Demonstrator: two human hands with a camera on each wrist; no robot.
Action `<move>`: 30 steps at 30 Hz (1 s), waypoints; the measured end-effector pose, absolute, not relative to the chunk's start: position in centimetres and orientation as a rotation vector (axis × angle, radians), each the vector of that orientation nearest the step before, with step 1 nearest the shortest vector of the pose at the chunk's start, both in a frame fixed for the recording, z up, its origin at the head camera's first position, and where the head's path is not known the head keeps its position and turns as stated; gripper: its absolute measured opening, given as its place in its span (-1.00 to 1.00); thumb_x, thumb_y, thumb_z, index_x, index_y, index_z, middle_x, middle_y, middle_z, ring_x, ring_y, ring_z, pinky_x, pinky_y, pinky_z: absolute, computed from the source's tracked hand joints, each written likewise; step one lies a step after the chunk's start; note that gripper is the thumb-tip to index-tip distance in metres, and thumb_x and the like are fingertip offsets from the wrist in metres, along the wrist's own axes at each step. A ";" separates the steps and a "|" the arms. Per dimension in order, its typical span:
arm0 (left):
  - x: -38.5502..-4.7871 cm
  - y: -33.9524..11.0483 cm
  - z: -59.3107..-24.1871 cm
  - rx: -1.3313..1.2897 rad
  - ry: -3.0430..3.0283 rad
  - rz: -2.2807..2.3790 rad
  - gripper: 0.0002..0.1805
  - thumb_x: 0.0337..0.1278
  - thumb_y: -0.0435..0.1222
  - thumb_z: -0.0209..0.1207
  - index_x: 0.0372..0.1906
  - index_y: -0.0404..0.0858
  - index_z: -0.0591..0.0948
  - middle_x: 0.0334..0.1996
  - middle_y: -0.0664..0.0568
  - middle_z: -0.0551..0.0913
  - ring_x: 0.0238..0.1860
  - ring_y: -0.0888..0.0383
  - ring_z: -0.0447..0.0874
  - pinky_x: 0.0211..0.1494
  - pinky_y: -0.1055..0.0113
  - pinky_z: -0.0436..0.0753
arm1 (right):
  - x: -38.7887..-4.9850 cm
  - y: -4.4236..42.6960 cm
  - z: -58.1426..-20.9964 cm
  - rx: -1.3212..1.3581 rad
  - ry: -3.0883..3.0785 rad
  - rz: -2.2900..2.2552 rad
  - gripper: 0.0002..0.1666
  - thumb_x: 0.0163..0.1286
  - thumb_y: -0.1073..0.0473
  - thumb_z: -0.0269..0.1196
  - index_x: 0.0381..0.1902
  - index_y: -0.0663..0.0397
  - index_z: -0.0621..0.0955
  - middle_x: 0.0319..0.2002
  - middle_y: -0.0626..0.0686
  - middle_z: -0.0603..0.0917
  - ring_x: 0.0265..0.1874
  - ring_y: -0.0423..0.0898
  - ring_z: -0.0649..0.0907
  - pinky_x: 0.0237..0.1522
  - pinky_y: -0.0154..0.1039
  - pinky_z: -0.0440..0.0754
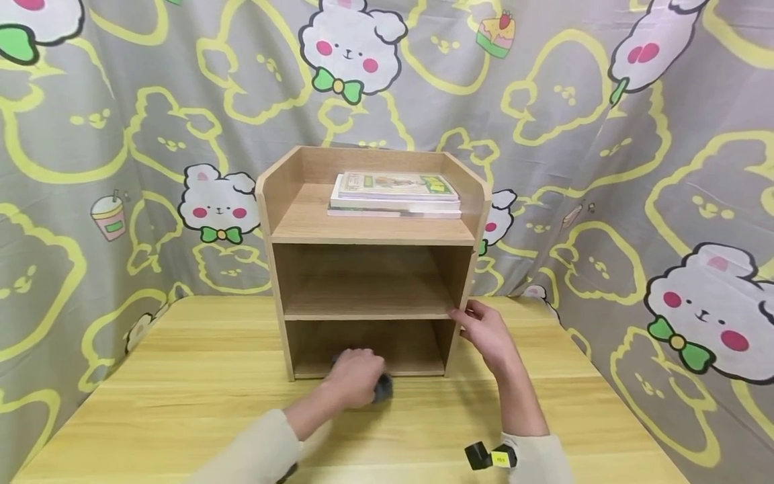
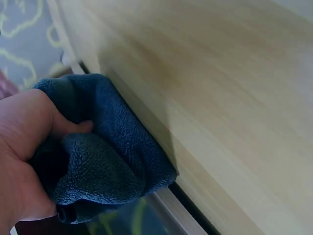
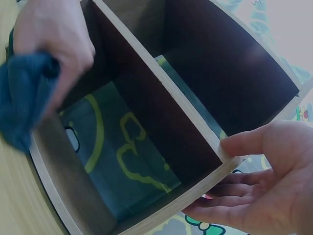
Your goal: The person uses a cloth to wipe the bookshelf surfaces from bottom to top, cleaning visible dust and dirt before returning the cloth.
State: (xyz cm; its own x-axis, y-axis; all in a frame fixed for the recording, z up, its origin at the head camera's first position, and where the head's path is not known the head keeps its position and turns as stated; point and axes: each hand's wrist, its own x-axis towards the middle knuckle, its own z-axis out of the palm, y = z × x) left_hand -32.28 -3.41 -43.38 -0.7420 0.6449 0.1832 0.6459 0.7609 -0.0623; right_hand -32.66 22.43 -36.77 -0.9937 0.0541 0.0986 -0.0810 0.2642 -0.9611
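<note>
A dark blue cloth (image 2: 107,147) is bunched in my left hand (image 1: 357,378), which grips it at the front bottom edge of a small wooden shelf (image 1: 371,232). In the left wrist view the cloth lies against the lowest board's edge, close to the tabletop. My right hand (image 1: 486,334) holds the shelf's right side panel, thumb at the front end of the middle board and fingers around the outer face. The right wrist view shows this right hand (image 3: 269,171) at the panel, with the cloth (image 3: 24,95) hanging from the other hand.
Several thin books (image 1: 396,196) lie stacked on the shelf's top. The two compartments below have open fronts. A wooden table (image 1: 199,376) carries the shelf, and a patterned curtain (image 1: 151,134) surrounds it. A black strap device (image 1: 490,457) sits at the right wrist.
</note>
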 end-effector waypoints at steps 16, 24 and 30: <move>-29.8 -6.9 -44.1 -0.798 -2.695 -0.226 -0.77 -0.32 -0.47 0.31 -0.55 -0.09 0.58 -0.62 0.08 0.56 -0.57 0.06 0.55 -0.56 0.19 0.46 | -32.3 23.0 -36.7 0.043 -2.437 1.817 -0.45 0.51 0.10 0.18 0.31 0.36 0.48 0.20 0.29 0.63 0.23 0.05 0.56 0.23 0.00 0.58; -29.5 0.2 -44.5 -0.830 -2.750 -0.113 -0.80 -0.24 -0.34 0.43 -0.46 -0.10 0.62 -0.57 0.08 0.62 -0.52 0.10 0.62 -0.49 0.22 0.55 | -32.6 23.0 -36.9 0.054 -2.423 1.836 -0.45 0.51 0.12 0.18 0.32 0.35 0.47 0.19 0.30 0.63 0.20 0.02 0.57 0.17 -0.06 0.61; -27.5 2.8 -44.3 -0.721 -3.015 0.153 -0.49 -0.06 -0.18 0.51 0.09 -0.13 0.71 0.00 -0.16 0.73 0.01 -0.26 0.72 -0.08 -0.16 0.71 | -32.6 22.6 -36.8 0.053 -2.432 1.819 -0.43 0.51 0.08 0.19 0.33 0.33 0.47 0.20 0.29 0.63 0.24 0.07 0.56 0.21 0.00 0.59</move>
